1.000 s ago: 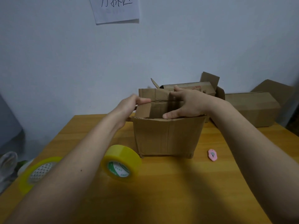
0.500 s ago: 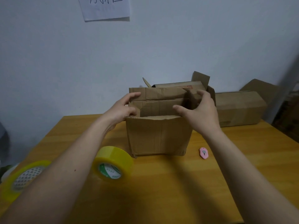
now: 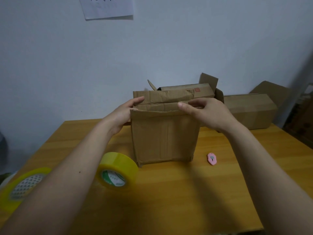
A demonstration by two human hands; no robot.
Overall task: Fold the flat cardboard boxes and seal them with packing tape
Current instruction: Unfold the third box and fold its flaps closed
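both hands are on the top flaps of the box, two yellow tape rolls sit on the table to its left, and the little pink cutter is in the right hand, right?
Not quite. The pink cutter lies on the table right of the box, not in the right hand. The head view shows it. Both hands, left hand included, are at the top flaps, and two yellow tape rolls sit to the left.
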